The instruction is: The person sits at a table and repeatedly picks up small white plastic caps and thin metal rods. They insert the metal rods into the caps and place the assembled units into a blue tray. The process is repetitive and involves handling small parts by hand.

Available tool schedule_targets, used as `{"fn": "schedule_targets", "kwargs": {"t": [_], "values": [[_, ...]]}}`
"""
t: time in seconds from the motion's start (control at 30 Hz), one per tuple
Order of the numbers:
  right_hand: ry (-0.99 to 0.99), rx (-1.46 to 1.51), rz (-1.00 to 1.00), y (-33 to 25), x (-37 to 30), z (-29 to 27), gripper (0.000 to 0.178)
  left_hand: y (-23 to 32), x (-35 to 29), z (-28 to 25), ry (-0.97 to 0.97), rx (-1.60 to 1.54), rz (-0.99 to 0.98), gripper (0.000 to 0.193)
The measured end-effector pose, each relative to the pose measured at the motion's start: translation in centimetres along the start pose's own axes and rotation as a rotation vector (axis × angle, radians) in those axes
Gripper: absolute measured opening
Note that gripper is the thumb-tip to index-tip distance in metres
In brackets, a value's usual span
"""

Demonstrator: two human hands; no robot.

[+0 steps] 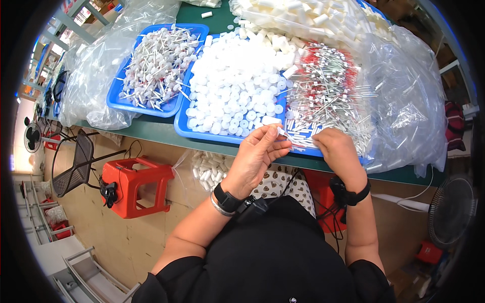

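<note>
Two bare hands work before us at the near edge of a green table (187,15), set apart from each other with a short gap between them. We see the left hand (259,153) pinching a small white piece (281,132) between thumb and index finger, just above the near side of the trays, close to a white cylinder (271,120) lying at the front of the middle blue tray (202,134). The right hand (339,151) bends its fingers down at the front of the right blue tray (306,151), beside small white tubes (299,133); we cannot tell whether its fingertips grip anything. Behind that hand we find a heap of thin-wired pieces (328,76), some of them red. White discs (227,98) fill much of the middle tray, while the left blue tray (115,94) carries stemmed discs (161,65). Around these we notice an open bag of white cylinders (323,20) at the back and a clear plastic bag (404,111) to the right. Below the table, left of the person, stands a red stool (121,194).
</note>
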State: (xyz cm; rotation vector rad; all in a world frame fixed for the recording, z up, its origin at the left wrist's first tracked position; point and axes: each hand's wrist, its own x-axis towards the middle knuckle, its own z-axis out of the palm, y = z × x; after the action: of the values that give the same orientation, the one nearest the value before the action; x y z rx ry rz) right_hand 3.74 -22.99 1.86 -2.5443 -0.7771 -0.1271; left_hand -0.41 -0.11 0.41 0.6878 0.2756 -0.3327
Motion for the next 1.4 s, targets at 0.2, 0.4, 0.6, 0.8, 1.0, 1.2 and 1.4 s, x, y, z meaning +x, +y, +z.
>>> {"fn": "schedule_targets", "kwargs": {"t": [0.2, 0.4, 0.6, 0.8, 1.0, 1.2, 1.4], "values": [[-0.092, -0.093, -0.037, 0.6, 1.1, -0.1, 0.005, -0.3, 0.1, 0.0, 0.001, 0.003, -0.009, 0.029], [-0.001, 0.208, 0.133, -0.1, 0.8, -0.9, 0.008, 0.1, 0.1, 0.6, 0.013, -0.023, 0.022, 0.028], [0.121, 0.422, 0.115, -1.8, 0.0, -0.7, 0.013, -0.1, 0.3, 1.0, -0.002, -0.048, 0.039, 0.028], [0.108, 0.494, 0.126, -2.7, -0.3, -1.1, 0.012, -0.2, 0.3, 1.0, -0.011, -0.047, 0.052, 0.027], [0.143, 0.465, 0.111, -3.0, -0.3, -1.1, 0.010, -0.4, 0.3, 0.7, -0.001, -0.030, 0.044, 0.027], [0.135, 0.427, 0.011, -3.6, 0.0, -0.6, 0.009, -1.3, 0.0, 1.2, -0.024, 0.074, 0.029, 0.032], [-0.152, 1.147, 0.464, -3.5, 0.2, -0.3, 0.018, -1.6, -0.3, 1.3, -0.040, 0.202, -0.004, 0.034]]}}
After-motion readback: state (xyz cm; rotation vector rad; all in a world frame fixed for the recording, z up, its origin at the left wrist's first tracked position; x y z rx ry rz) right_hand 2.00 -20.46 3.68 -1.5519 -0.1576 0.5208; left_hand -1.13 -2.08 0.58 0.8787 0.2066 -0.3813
